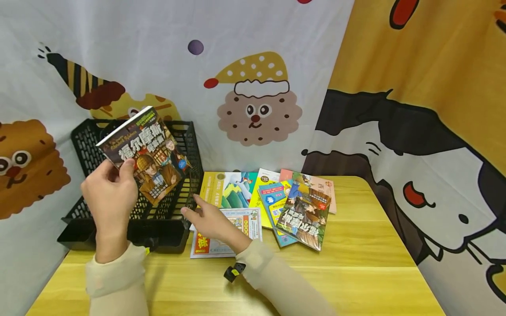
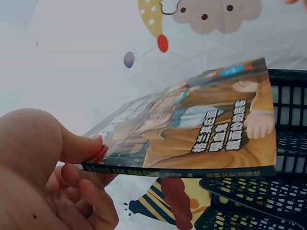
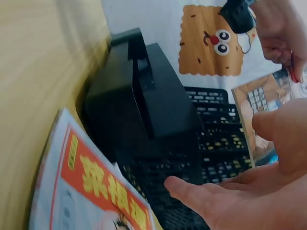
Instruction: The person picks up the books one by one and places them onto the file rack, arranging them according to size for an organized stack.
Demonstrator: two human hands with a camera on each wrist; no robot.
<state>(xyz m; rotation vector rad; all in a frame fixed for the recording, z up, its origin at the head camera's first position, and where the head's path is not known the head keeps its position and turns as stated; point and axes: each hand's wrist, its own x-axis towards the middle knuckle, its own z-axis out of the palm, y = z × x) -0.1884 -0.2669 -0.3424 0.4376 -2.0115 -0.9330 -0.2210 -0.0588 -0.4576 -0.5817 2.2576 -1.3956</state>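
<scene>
My left hand (image 1: 110, 193) pinches a dark-covered book (image 1: 156, 160) by its edge, thumb on the front cover. Illustrated with a figure in a brown coat and cap, the book is tilted in the air over the black plastic rack (image 1: 193, 145). In the left wrist view the book's spine (image 2: 182, 172) faces the camera. My right hand (image 1: 211, 221) has its fingers extended at the rack's right side, holding nothing. Below it lies a white and red book (image 1: 227, 252), partly covered by that hand.
Right of the rack, several books lie on the wooden table (image 1: 356, 245): a yellow and green one (image 1: 237, 188), a blue one (image 1: 266, 197), a pink one (image 1: 328, 186) and a brown-covered one (image 1: 304, 219) on top. A patterned curtain (image 1: 158, 52) hangs close behind the table.
</scene>
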